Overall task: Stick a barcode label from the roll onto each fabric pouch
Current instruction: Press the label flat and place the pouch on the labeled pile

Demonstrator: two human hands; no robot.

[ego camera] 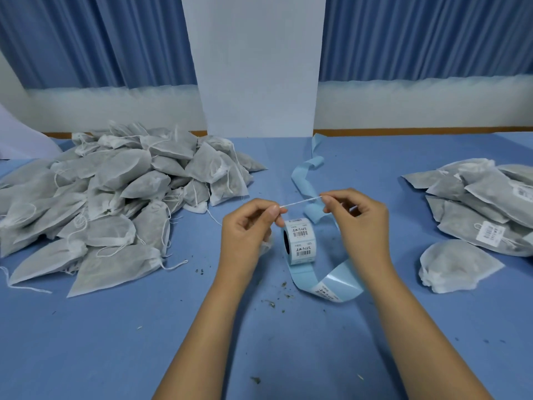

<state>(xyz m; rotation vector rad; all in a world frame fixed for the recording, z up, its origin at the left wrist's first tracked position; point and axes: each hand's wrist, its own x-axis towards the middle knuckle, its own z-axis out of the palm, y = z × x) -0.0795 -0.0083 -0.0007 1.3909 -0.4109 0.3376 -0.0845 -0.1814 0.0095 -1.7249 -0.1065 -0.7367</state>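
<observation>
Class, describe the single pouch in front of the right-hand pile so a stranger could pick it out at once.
On the blue table, look to the smaller pile of pouches on the right. At that pile's near edge, closest to the person, lies one pouch. It is puffed and rounded and shows no label, while flatter pouches behind it carry white barcode labels.

Pleated blue curtains (86,39) hung either side of a white pillar (259,67), above a white wall band (418,105). The tabletop (86,342) was blue; an orange-brown strip (403,131) edged its rear.
</observation>
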